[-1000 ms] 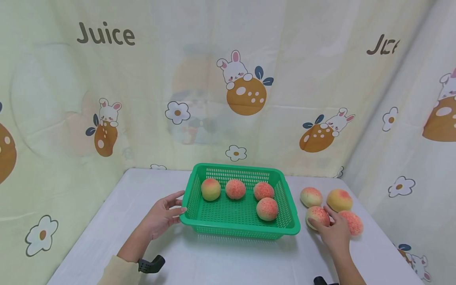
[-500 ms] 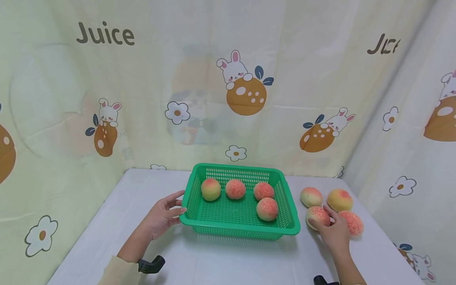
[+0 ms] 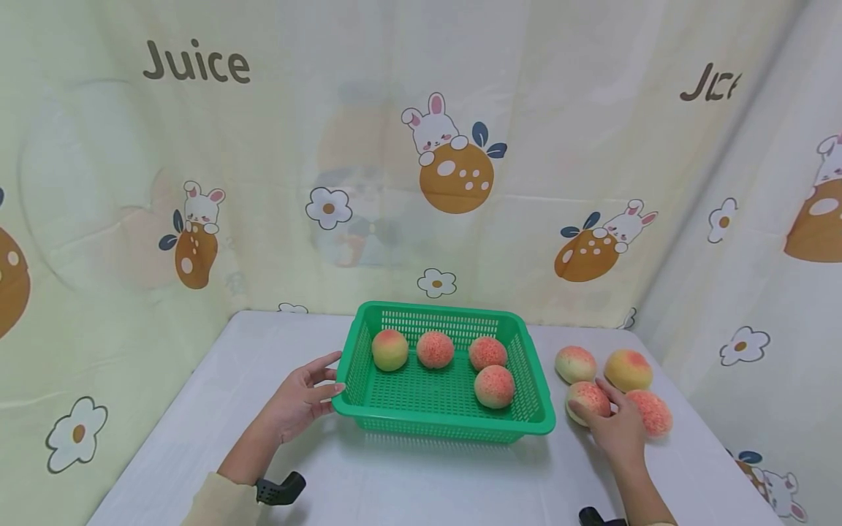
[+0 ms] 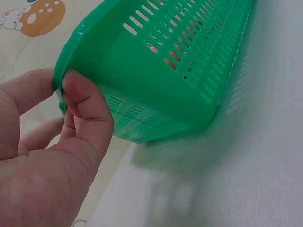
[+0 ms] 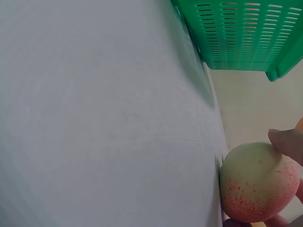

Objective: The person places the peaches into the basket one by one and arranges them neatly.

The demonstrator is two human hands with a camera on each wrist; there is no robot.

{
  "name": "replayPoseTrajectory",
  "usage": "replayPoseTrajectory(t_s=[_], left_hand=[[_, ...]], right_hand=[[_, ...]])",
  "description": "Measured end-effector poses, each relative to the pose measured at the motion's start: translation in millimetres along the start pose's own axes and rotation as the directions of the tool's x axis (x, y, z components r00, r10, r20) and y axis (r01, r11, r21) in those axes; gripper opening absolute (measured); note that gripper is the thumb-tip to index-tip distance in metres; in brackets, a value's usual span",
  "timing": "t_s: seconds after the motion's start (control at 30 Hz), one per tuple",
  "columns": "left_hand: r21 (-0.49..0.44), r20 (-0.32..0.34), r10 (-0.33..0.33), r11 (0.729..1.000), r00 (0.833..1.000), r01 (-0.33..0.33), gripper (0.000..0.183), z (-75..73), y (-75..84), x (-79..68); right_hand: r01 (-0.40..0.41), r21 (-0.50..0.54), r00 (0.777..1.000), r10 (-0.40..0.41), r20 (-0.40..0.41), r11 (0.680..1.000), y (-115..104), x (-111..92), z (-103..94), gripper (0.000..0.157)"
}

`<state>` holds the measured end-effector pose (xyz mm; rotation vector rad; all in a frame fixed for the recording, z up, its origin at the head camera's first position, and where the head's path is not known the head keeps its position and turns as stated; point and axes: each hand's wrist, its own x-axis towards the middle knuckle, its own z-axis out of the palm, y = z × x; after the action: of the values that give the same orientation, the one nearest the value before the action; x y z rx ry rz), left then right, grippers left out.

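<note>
My left hand (image 3: pixel 299 400) pinches the left rim of a green plastic basket (image 3: pixel 434 419); in the left wrist view the thumb and fingers (image 4: pixel 90 109) lie on either side of that rim. Inside the basket are a yellow-green peach (image 3: pixel 390 350) at the left and several pink speckled ones, such as the peach (image 3: pixel 495 386) at the front right. To the right of the basket, my right hand (image 3: pixel 620 431) grips a pale peach with red speckles (image 5: pixel 258 182), thumb on one side and fingers on the other. That peach sits at the table surface.
Around the gripped peach lie a pale peach (image 3: pixel 575 364), a yellow peach (image 3: pixel 628 370) and a pink peach (image 3: pixel 650 413). A white cloth covers the table (image 3: pixel 421 489). Behind it hangs a printed curtain (image 3: pixel 276 146), which also runs along both sides.
</note>
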<state>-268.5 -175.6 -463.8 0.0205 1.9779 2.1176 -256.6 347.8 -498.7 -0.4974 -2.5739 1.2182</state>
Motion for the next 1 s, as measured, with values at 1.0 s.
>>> replayPoseTrajectory(t_s=[1.0], left_hand=[[-0.012,-0.009,0.005,1.0,1.0,-0.006,0.066,0.2,-1.8,0.6]], right_hand=[[-0.011,-0.003,1.0,0.011,-0.006,1.0,-1.4,-1.8,-1.0,0.085]])
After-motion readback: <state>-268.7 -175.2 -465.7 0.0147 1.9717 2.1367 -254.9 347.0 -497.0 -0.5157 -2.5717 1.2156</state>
